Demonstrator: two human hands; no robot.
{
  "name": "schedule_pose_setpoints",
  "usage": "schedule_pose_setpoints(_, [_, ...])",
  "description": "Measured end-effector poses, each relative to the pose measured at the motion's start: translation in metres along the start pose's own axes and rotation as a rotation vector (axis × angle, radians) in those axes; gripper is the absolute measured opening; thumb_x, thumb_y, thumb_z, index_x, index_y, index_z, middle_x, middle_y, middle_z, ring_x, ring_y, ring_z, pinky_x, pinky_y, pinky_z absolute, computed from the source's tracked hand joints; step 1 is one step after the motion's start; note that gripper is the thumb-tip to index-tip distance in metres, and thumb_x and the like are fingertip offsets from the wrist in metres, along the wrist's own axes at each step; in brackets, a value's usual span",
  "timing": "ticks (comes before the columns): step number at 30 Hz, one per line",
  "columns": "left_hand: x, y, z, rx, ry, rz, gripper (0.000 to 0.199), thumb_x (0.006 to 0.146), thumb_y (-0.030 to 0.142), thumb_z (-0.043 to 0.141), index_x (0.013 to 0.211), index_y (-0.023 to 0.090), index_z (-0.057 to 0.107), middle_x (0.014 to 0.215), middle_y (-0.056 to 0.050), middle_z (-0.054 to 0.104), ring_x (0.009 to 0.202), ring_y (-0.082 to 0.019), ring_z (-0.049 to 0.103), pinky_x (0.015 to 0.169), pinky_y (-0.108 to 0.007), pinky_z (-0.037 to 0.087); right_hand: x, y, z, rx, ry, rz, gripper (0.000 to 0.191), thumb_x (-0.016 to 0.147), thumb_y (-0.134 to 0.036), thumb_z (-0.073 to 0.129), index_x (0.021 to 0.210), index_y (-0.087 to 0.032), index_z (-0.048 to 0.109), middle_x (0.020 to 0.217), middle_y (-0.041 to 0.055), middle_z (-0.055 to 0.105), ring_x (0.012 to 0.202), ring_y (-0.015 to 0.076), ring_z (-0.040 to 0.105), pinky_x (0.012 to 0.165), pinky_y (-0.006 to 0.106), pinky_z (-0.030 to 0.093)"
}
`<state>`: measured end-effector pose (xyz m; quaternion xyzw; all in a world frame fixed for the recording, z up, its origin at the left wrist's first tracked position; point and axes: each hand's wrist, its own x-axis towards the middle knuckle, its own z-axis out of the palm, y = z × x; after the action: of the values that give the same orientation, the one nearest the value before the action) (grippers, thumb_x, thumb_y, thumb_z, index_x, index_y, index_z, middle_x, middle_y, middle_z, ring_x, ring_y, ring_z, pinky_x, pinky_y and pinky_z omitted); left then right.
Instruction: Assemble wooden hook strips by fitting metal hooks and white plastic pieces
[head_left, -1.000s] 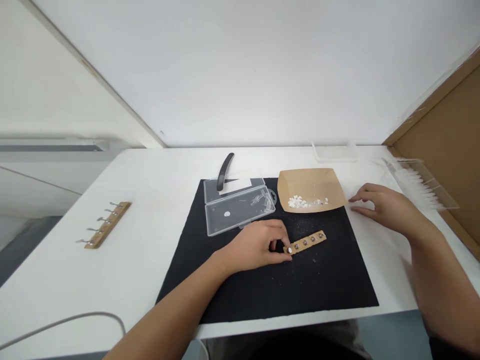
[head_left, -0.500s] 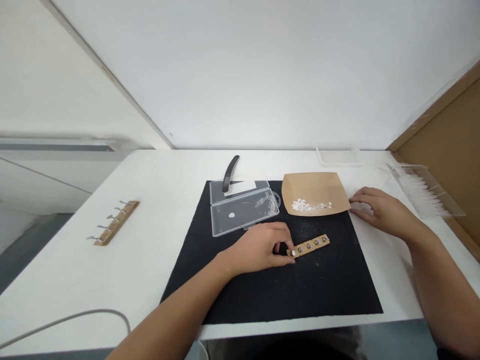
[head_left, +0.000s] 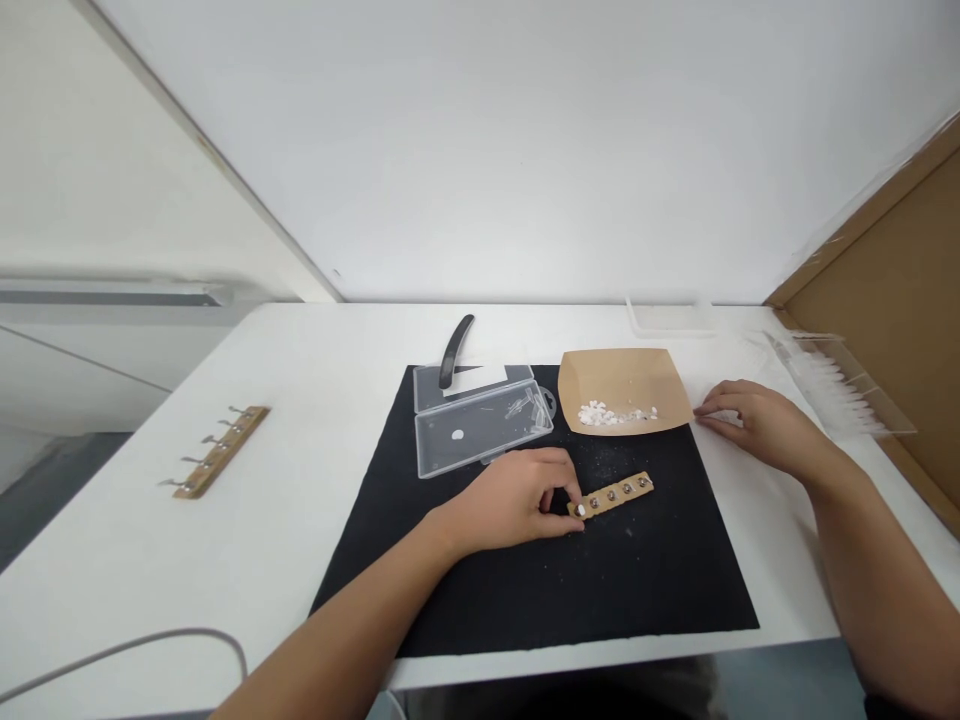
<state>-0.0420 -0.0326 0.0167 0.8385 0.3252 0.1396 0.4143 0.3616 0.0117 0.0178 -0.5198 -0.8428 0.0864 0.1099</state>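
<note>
My left hand (head_left: 517, 500) is closed at the left end of a narrow brown strip (head_left: 619, 493) set with several round metal pieces. Its thumb and forefinger pinch that end, beside a small white piece (head_left: 580, 510). The strip lies at a slant on a black mat (head_left: 585, 605). At the right corner of a brown paper tray (head_left: 637, 375), the thumb and fingertips of my right hand (head_left: 757, 425) come together on the tray's edge. Small white bits (head_left: 598, 413) lie along the tray's near side.
Behind my left hand lies an open clear plastic case (head_left: 450, 460), with a black curved file (head_left: 454, 352) across its lid. A second strip with metal stems (head_left: 222, 455) is at the left. Clear plastic holders (head_left: 840, 385) stand at the right, beside a cardboard panel (head_left: 885, 270).
The whole view has shifted slightly. Both hands keep their places, the left at the strip's end and the right at the tray's corner.
</note>
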Motion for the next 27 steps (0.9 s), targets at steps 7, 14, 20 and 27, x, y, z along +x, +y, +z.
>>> schedule_pose_setpoints(7, [0.000, 0.001, 0.000, 0.039, 0.000, -0.013, 0.016, 0.088, 0.030, 0.083, 0.098, 0.020, 0.076, 0.099, 0.000, 0.068, 0.064, -0.008, 0.059, 0.063, -0.021, 0.046, 0.000, 0.006, 0.003, -0.041, 0.004, 0.068, 0.032, 0.102, -0.053, 0.057, 0.101, -0.031, 0.080, 0.111, 0.0049, 0.078, 0.105, 0.0289, 0.070, 0.087, 0.046, 0.057])
schedule_pose_setpoints(14, [0.001, 0.001, 0.001, 0.045, 0.000, -0.014, 0.015, 0.088, 0.027, 0.083, 0.099, 0.020, 0.075, 0.100, 0.000, 0.068, 0.063, -0.007, 0.059, 0.063, -0.022, 0.046, 0.001, 0.015, 0.003, -0.064, 0.010, 0.066, 0.032, 0.101, -0.050, 0.055, 0.098, -0.030, 0.080, 0.109, 0.0058, 0.078, 0.102, 0.0283, 0.070, 0.086, 0.045, 0.056])
schedule_pose_setpoints(20, [0.000, 0.001, 0.000, 0.047, -0.002, -0.007, 0.015, 0.088, 0.029, 0.082, 0.098, 0.020, 0.075, 0.099, 0.000, 0.068, 0.063, -0.008, 0.059, 0.063, -0.022, 0.045, 0.004, 0.010, 0.005, -0.119, 0.042, 0.019, 0.031, 0.103, -0.045, 0.053, 0.097, -0.030, 0.079, 0.105, 0.0055, 0.078, 0.101, 0.0283, 0.069, 0.084, 0.045, 0.055])
schedule_pose_setpoints(27, [0.000, 0.002, 0.000, 0.054, 0.000, -0.018, 0.015, 0.088, 0.027, 0.083, 0.098, 0.020, 0.075, 0.099, 0.001, 0.068, 0.063, -0.007, 0.059, 0.063, -0.022, 0.046, 0.009, 0.003, 0.005, -0.207, 0.034, -0.038, 0.030, 0.104, -0.037, 0.049, 0.098, -0.025, 0.076, 0.100, 0.0071, 0.077, 0.095, 0.0293, 0.067, 0.080, 0.045, 0.051])
